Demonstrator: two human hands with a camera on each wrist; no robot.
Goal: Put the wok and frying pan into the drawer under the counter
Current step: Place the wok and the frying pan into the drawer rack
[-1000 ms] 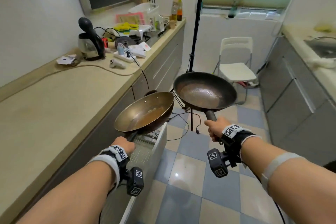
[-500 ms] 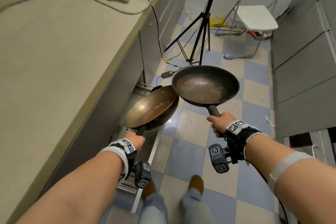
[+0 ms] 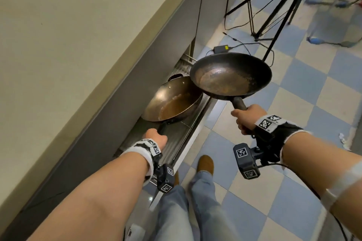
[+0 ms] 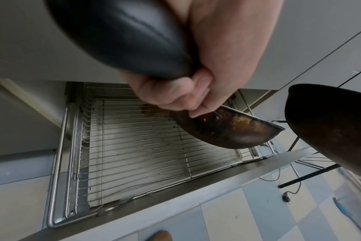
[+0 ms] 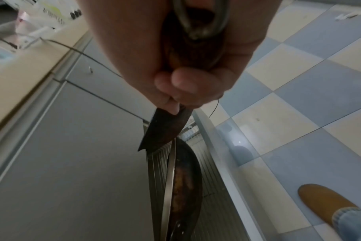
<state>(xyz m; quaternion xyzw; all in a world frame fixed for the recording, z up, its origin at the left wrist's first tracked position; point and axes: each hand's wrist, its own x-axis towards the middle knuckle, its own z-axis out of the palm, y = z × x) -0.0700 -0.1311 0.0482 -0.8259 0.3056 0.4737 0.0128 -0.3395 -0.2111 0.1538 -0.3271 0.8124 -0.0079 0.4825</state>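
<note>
The brass-coloured wok hangs tilted, low over the wire rack of the open drawer under the counter. My left hand grips its black handle. In the left wrist view the wok hovers just over the drawer rack; contact is unclear. My right hand grips the handle of the dark frying pan. That pan is higher, above the drawer's far front corner, and overlaps the wok's far rim. In the right wrist view my right hand holds the frying pan edge-on above the wok.
The beige counter top overhangs the drawer on the left. A black tripod, a power adapter and cables lie on the chequered floor beyond. My feet in brown shoes stand beside the drawer front.
Both pans have come down from counter height. The wok has gone down into the open drawer, and the frying pan has followed to just above its rim. My view has tilted downward.
</note>
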